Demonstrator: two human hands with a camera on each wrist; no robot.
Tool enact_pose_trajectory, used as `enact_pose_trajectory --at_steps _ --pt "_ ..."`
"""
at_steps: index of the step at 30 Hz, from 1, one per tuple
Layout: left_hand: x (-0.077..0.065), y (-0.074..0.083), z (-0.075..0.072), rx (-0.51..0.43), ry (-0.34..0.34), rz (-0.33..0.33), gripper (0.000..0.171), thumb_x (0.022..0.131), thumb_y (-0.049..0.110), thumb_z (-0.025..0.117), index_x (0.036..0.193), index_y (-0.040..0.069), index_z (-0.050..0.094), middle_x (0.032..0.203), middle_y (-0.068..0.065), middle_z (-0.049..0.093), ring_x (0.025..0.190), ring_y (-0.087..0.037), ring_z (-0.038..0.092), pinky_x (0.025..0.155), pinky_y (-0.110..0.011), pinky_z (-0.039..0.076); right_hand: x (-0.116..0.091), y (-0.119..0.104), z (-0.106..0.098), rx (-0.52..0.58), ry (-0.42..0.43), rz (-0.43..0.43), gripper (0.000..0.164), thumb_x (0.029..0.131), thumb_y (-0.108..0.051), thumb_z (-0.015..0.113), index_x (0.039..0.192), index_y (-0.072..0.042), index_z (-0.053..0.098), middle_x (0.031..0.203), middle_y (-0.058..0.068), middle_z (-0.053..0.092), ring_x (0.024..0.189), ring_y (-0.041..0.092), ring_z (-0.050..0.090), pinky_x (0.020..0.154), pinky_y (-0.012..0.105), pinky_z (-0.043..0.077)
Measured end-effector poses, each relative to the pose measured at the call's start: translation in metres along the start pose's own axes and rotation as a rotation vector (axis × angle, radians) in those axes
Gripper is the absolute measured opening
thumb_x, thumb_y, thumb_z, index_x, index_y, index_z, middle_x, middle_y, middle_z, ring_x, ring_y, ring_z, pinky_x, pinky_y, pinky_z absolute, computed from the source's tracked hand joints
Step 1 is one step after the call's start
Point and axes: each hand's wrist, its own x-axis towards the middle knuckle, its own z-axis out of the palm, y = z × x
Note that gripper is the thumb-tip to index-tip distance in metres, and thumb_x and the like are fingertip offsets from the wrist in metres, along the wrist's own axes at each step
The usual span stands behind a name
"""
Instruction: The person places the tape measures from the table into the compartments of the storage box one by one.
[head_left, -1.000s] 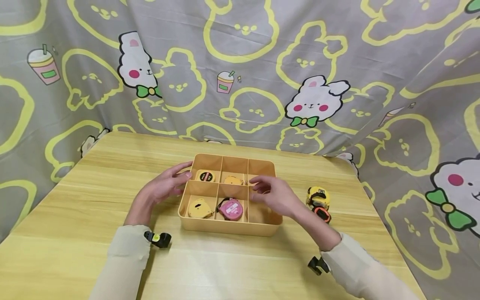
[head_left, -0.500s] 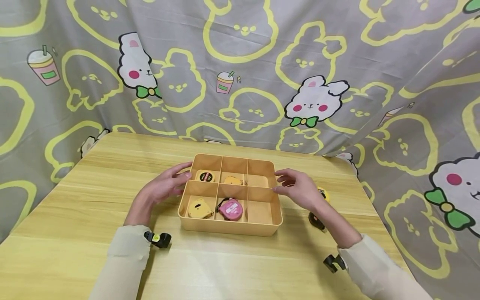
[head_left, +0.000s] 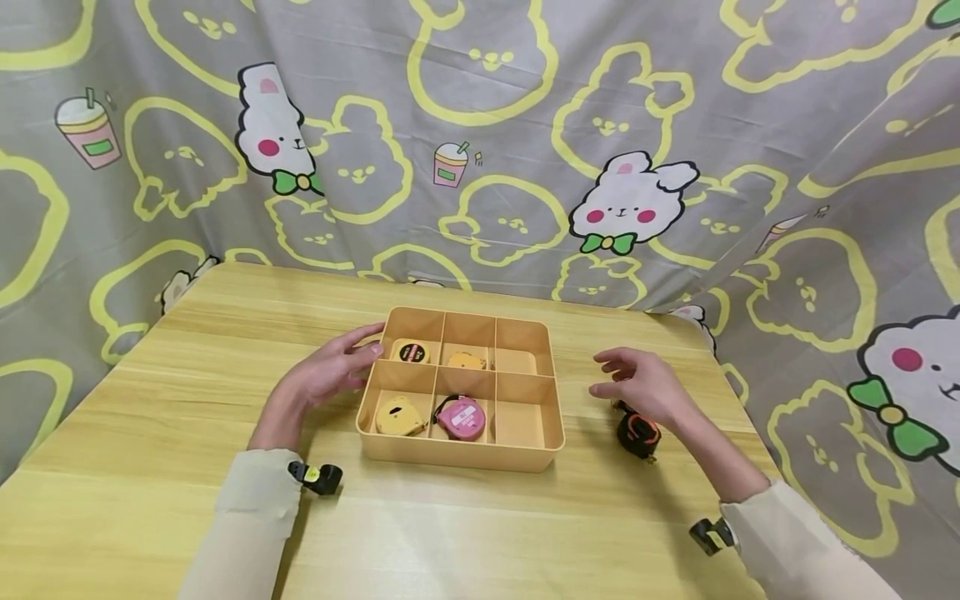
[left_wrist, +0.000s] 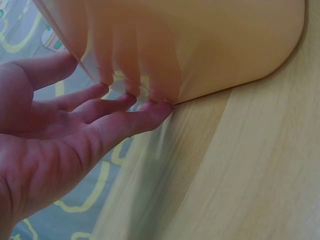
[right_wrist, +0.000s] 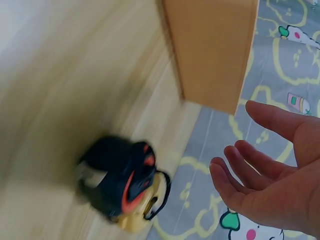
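Note:
A tan divided box (head_left: 457, 457) holds a yellow tape measure with a black label (head_left: 412, 353), a yellow one in the back middle (head_left: 467, 361), a yellow one in front left (head_left: 401, 417) and a pink tape measure (head_left: 461, 418). My left hand (head_left: 330, 372) touches the box's left side; in the left wrist view its fingertips (left_wrist: 162, 110) meet the outer wall. Right of the box, my right hand (head_left: 645, 385) hovers, fingers relaxed and holding nothing. Below it lies a black-and-orange tape measure (head_left: 639, 435). A yellow tape measure (right_wrist: 132, 222), hidden by the hand in the head view, sits behind that one.
The box stands on a wooden table (head_left: 450, 542), and its two right compartments show bare floors. A grey patterned curtain (head_left: 510, 142) hangs behind the table and along its sides. Small black cameras (head_left: 318, 479) are strapped at both wrists.
From over the box's right compartments, my right hand has moved right, past the right rim, to above the loose tape measures. My left hand and the box have stayed still.

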Motion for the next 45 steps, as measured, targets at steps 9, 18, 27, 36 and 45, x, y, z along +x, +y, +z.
enact_pose_trajectory --at_steps 9,18,27,36,45 --pt "0.0 0.0 -0.001 0.0 -0.001 0.001 0.069 0.11 0.029 0.046 0.165 0.013 0.007 0.162 -0.03 0.025 0.147 -0.049 0.031 0.12 -0.063 0.027 -0.014 0.019 -0.008 -0.07 -0.028 0.025 0.057 0.084 -0.028 0.082 0.132 -0.001 0.064 0.124 0.025 0.068 0.111 0.04 0.065 0.087 0.049 0.057" --pt "0.001 -0.002 -0.001 0.014 -0.003 0.0 0.068 0.11 0.029 0.045 0.165 0.014 0.008 0.162 -0.03 0.025 0.148 -0.048 0.032 0.12 -0.064 0.027 -0.023 0.04 -0.007 -0.114 -0.06 0.033 0.06 0.08 -0.023 0.084 0.131 0.001 0.064 0.126 0.025 0.067 0.11 0.04 0.066 0.084 0.047 0.058" --pt "0.0 -0.001 0.0 0.022 0.0 -0.004 0.071 0.109 0.032 0.047 0.165 0.014 0.007 0.163 -0.03 0.023 0.148 -0.048 0.03 0.12 -0.064 0.026 -0.03 0.05 -0.003 -0.114 -0.083 0.075 0.063 0.074 -0.02 0.088 0.129 -0.001 0.065 0.121 0.025 0.067 0.106 0.038 0.067 0.076 0.04 0.058" --pt "0.001 0.0 0.0 0.024 0.005 -0.003 0.068 0.11 0.029 0.045 0.165 0.013 0.008 0.162 -0.03 0.024 0.149 -0.049 0.029 0.12 -0.066 0.025 -0.033 0.052 0.002 -0.137 -0.076 0.06 0.062 0.07 -0.02 0.089 0.125 -0.002 0.068 0.116 0.018 0.071 0.103 0.033 0.068 0.078 0.035 0.054" --pt "0.001 -0.002 0.0 0.023 -0.002 -0.003 0.071 0.109 0.032 0.047 0.165 0.014 0.007 0.163 -0.03 0.022 0.148 -0.049 0.029 0.12 -0.066 0.024 -0.033 0.052 0.005 -0.178 -0.078 0.064 0.062 0.07 -0.022 0.089 0.124 -0.003 0.068 0.115 0.019 0.071 0.098 0.03 0.066 0.076 0.04 0.053"
